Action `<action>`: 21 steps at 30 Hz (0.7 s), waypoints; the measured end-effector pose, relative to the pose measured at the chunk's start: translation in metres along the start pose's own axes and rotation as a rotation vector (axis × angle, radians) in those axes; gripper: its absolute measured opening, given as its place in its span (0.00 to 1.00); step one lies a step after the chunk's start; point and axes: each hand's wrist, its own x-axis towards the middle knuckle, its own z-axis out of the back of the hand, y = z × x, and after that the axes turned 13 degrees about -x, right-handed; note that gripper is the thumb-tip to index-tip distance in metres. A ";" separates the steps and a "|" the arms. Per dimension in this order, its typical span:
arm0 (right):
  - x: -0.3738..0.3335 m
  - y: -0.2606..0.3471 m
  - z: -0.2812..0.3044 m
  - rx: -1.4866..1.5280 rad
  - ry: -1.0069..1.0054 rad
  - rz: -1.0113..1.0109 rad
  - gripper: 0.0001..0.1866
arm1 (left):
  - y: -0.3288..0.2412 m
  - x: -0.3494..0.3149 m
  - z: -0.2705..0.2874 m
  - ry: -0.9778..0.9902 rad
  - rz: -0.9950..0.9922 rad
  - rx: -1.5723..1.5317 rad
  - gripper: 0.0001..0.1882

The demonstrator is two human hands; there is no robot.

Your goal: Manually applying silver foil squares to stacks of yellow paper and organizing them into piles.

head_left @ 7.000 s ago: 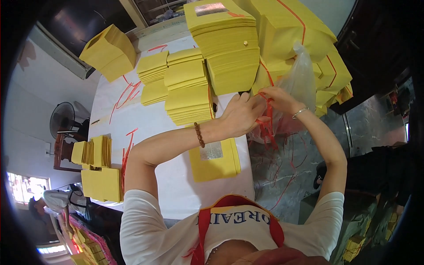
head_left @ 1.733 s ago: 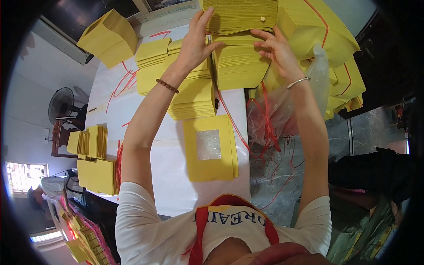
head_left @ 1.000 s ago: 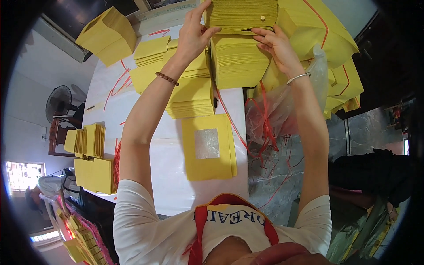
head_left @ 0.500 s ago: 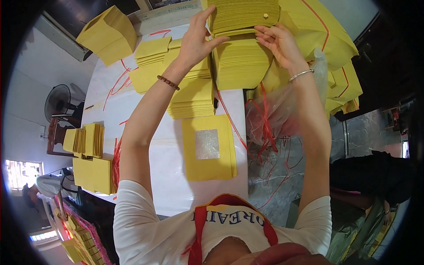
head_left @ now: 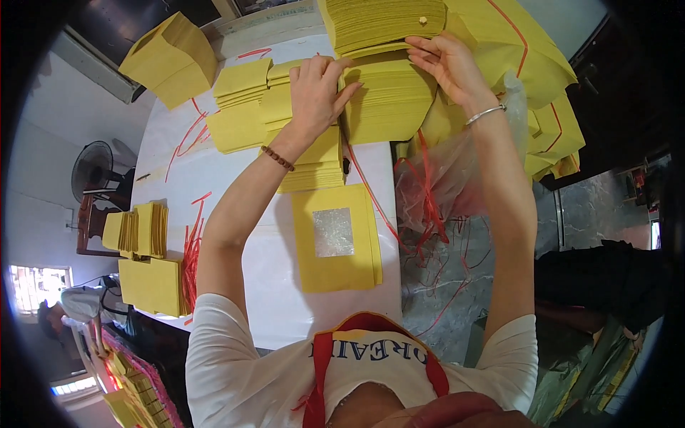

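Yellow paper pieces, which look like envelopes or bags, are piled at the table's far edge. An upper stack (head_left: 385,27) bows over a lower stack (head_left: 389,100), with a few loose layers showing between them. My left hand (head_left: 317,96) is at the left side of these stacks, fingers bent, thumb apart from the index finger, with nothing visible in its grasp. On the right side, my right hand (head_left: 451,68) has its fingers stretched, their tips touching the edge where the two stacks meet. Nearer me lies a flat yellow piece with a clear window (head_left: 333,232).
Several more yellow stacks (head_left: 246,103) lie left of my left hand, and a folded yellow bundle (head_left: 175,60) stands at the far left. Red strings (head_left: 193,264) lie on the white table (head_left: 275,285). A clear plastic bag (head_left: 457,185) hangs at the right edge beside large yellow bundles (head_left: 524,43).
My left hand has dropped toward me from the upper stack's side to the lower stack's left corner. My right hand has barely moved, staying at the seam.
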 end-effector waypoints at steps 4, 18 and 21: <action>0.000 0.002 0.002 0.001 0.003 -0.003 0.05 | 0.007 0.000 -0.005 0.139 0.035 -0.060 0.16; 0.004 0.006 -0.002 0.000 0.015 0.022 0.04 | 0.013 0.020 -0.004 0.208 0.510 -0.356 0.17; 0.005 0.005 0.001 0.021 0.005 0.008 0.04 | 0.013 0.026 -0.006 0.185 0.493 -0.317 0.17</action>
